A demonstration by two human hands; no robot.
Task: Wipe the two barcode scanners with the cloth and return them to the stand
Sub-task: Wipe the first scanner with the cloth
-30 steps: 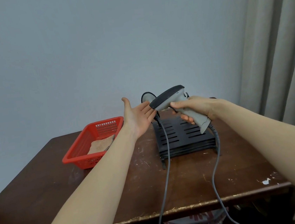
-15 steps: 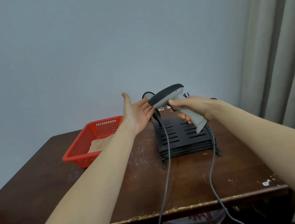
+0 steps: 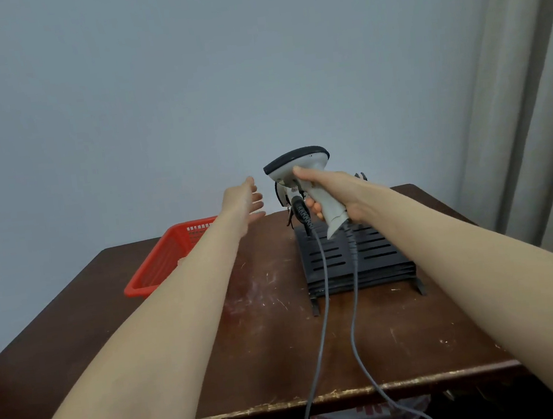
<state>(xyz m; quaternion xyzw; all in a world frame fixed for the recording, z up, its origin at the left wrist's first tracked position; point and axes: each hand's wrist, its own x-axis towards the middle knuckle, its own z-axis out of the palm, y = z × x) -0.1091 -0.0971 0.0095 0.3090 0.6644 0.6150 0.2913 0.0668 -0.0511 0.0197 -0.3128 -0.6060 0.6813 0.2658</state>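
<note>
The right hand (image 3: pixel 338 192) grips the scanner (image 3: pixel 297 164) by its handle, above the back edge of the stand (image 3: pixel 356 258). The left hand (image 3: pixel 244 201), spread and empty, has left the scanner's nose, drifting left of the stand toward the red basket (image 3: pixel 151 275), likely for the cloth.

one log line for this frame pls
right hand grips scanner above stand | left hand open, empty, near red basket | cables hang over table edge

Red basket (image 3: pixel 157 267) on scuffed wooden table (image 3: pixel 285 356)

Scuffed wooden table (image 3: pixel 284 353), seemingly plastic basket (image 3: pixel 158 271)
</note>
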